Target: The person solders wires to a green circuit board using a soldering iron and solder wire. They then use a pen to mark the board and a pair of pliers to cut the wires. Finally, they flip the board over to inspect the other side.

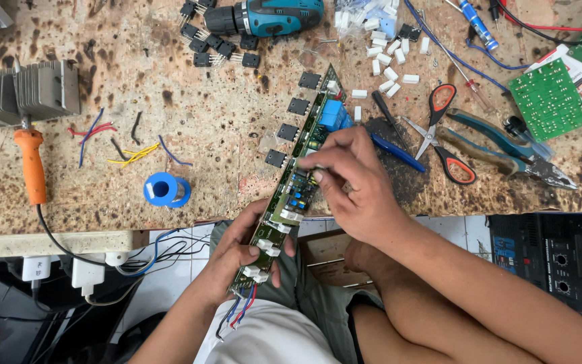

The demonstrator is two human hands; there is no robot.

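A long narrow green circuit board (289, 195) runs from my lap up over the edge of the scorched workbench (190, 114). My left hand (237, 253) grips its near end, where white connectors and red, blue and black wires (237, 313) hang out. My right hand (355, 185) is pinched on something small over the middle of the board; the piece itself is hidden by my fingers. Black flat transistors (287, 131) stick out along the board's left side, and a blue relay (333, 114) sits near its far end.
On the bench lie a soldering iron with an orange handle (33, 165), a blue solder spool (165, 189), a teal cordless drill (264, 17), orange-handled scissors (442, 131), pliers (506, 148), white ceramic resistors (385, 57), loose transistors (210, 44), a finned heatsink (25, 91) and a green board (548, 98).
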